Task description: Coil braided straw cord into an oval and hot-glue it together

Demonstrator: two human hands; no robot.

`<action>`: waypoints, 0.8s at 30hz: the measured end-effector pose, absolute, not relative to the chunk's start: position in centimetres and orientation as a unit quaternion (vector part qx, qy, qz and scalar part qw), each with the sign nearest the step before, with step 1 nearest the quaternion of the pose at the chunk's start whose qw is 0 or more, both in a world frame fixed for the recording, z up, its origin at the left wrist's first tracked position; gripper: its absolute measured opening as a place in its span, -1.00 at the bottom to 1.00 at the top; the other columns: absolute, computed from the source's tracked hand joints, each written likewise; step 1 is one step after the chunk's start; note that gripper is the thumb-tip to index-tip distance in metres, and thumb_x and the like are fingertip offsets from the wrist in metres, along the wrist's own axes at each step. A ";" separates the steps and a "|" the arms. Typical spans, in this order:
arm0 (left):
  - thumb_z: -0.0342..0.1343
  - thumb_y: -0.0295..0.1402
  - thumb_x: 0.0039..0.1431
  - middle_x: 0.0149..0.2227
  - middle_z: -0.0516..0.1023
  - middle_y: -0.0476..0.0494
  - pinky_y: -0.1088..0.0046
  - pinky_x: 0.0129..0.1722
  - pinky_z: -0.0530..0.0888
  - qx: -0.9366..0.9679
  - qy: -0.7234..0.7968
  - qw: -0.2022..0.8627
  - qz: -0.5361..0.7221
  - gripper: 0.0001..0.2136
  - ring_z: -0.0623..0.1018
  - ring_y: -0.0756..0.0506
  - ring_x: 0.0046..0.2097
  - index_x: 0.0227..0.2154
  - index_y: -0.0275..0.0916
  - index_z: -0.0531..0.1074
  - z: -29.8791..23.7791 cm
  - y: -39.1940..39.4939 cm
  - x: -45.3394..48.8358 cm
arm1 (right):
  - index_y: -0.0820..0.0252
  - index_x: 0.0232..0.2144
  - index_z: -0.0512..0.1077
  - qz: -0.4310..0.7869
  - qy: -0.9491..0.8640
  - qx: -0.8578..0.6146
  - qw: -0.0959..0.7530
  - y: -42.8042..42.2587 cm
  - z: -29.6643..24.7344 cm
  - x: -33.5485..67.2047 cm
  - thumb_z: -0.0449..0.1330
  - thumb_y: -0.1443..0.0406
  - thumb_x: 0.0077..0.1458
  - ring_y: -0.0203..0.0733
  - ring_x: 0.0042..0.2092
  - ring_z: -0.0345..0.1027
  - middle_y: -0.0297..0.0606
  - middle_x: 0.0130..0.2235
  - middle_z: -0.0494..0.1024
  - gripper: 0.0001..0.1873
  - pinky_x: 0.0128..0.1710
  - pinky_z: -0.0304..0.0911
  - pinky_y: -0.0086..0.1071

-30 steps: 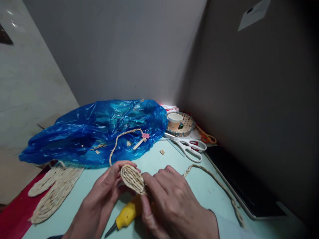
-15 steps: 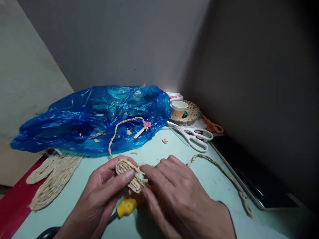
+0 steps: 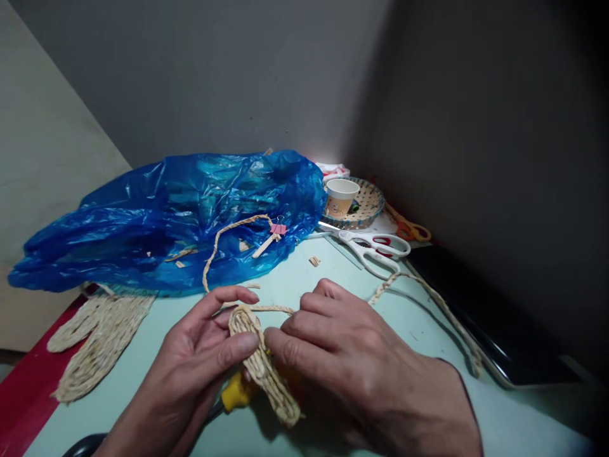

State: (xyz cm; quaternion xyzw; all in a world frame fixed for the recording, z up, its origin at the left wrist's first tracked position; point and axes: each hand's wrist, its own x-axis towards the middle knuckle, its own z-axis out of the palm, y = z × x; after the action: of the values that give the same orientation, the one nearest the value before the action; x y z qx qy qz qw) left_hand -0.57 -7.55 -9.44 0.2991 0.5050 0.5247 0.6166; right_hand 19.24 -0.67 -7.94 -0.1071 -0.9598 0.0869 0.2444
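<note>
My left hand (image 3: 204,355) pinches a flat coil of braided straw (image 3: 266,374) between thumb and fingers, its forefinger raised over the top. The coil stands on edge, slanting down to the right. Close beside it, my right hand (image 3: 352,343) is closed, its thumb and forefinger near the coil's edge. A straw braid (image 3: 271,309) runs behind the coil into the right hand, and a length of braid (image 3: 428,292) comes out on the far side. Under the hands lies a yellow-bodied tool (image 3: 236,392) with a dark shaft or cable, mostly hidden.
A blue plastic bag (image 3: 190,203) spreads at the back left, a pink binder clip (image 3: 278,229) on a braid over it. White scissors (image 3: 371,247), a woven basket (image 3: 373,203) with a paper cup (image 3: 340,200), and a black tablet-like slab (image 3: 485,324) stand right. A coiled straw piece (image 3: 104,343) lies left.
The coil has turned from facing me to more edge-on, its lower end swinging down and right. My left forefinger has lifted off it. My right hand has shifted slightly right and up.
</note>
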 end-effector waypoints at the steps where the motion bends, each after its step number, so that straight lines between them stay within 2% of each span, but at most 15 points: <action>1: 0.41 -0.36 0.00 -0.49 0.50 0.08 0.56 -0.42 0.51 0.301 0.506 0.617 0.522 -0.66 0.53 -0.01 -0.42 -0.14 -0.01 0.50 -9.4 -7.5 -0.5 | 0.35 -0.21 0.50 0.089 -0.963 -0.101 0.233 -0.5 -7.8 19.3 0.23 0.40 0.06 -0.17 -0.35 0.14 -0.31 -0.38 0.48 -0.80 -0.31 0.03 -0.20; 4: 0.40 -0.36 0.00 -0.44 0.52 0.07 0.53 -0.38 0.52 0.301 0.517 0.618 0.510 -0.68 0.53 -0.02 -0.39 -0.17 -0.02 0.49 -9.5 -7.5 -0.5 | 0.36 -0.17 0.51 0.079 -0.968 -0.086 0.223 -0.2 -7.6 19.5 0.25 0.39 0.03 -0.16 -0.34 0.13 -0.30 -0.37 0.50 -0.74 -0.30 0.04 -0.19; 8: 0.39 -0.35 0.01 -0.40 0.57 0.01 0.51 -0.38 0.52 0.304 0.526 0.616 0.502 -0.72 0.54 -0.03 -0.39 -0.21 -0.07 0.49 -9.7 -7.3 -0.4 | 0.33 -0.23 0.52 0.115 -0.959 -0.124 0.227 -0.3 -8.0 19.4 0.15 0.39 0.14 -0.15 -0.34 0.20 -0.27 -0.36 0.50 -0.83 -0.27 0.10 -0.19; 12: 0.38 -0.34 0.03 -0.39 0.59 0.00 0.47 -0.34 0.53 0.296 0.527 0.616 0.505 -0.73 0.56 -0.05 -0.36 -0.20 -0.06 0.49 -9.6 -7.2 -0.3 | 0.37 -0.09 0.46 0.173 -0.938 -0.164 0.253 -0.7 -8.2 19.2 0.05 0.42 0.22 -0.15 -0.31 0.29 -0.22 -0.31 0.52 -0.73 -0.20 0.16 -0.20; 16: 0.39 -0.33 0.02 -0.39 0.57 0.00 0.50 -0.37 0.50 0.303 0.528 0.610 0.508 -0.75 0.54 -0.04 -0.37 -0.23 -0.08 0.50 -9.4 -7.4 -0.2 | 0.35 -0.18 0.49 0.212 -0.926 -0.147 0.276 -0.8 -8.1 19.0 0.09 0.46 0.21 -0.18 -0.32 0.30 -0.24 -0.32 0.53 -0.80 -0.20 0.18 -0.23; 20: 0.42 -0.32 -0.04 -0.38 0.59 -0.02 0.49 -0.35 0.51 0.314 0.547 0.582 0.512 -0.73 0.55 -0.06 -0.35 -0.26 -0.11 0.52 -9.8 -7.4 -0.4 | 0.34 -0.14 0.51 0.261 -0.911 -0.153 0.281 -0.9 -8.3 18.9 0.11 0.49 0.21 -0.22 -0.28 0.36 -0.27 -0.30 0.57 -0.78 -0.13 0.21 -0.29; 24: 0.43 -0.31 -0.04 -0.39 0.58 0.00 0.51 -0.37 0.49 0.347 0.554 0.565 0.504 -0.74 0.54 -0.04 -0.36 -0.28 -0.13 0.53 -10.4 -7.1 -0.7 | 0.34 -0.18 0.54 0.298 -0.903 -0.148 0.272 -0.7 -8.2 18.8 0.12 0.53 0.19 -0.22 -0.29 0.37 -0.27 -0.34 0.56 -0.77 -0.16 0.25 -0.34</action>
State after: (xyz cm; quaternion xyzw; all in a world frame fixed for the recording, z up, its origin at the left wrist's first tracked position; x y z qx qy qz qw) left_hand -0.73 -7.09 -10.37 0.3473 0.5536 0.5041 0.5647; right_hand 18.76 -0.65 -8.21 -0.1480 -0.9028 0.2982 0.2722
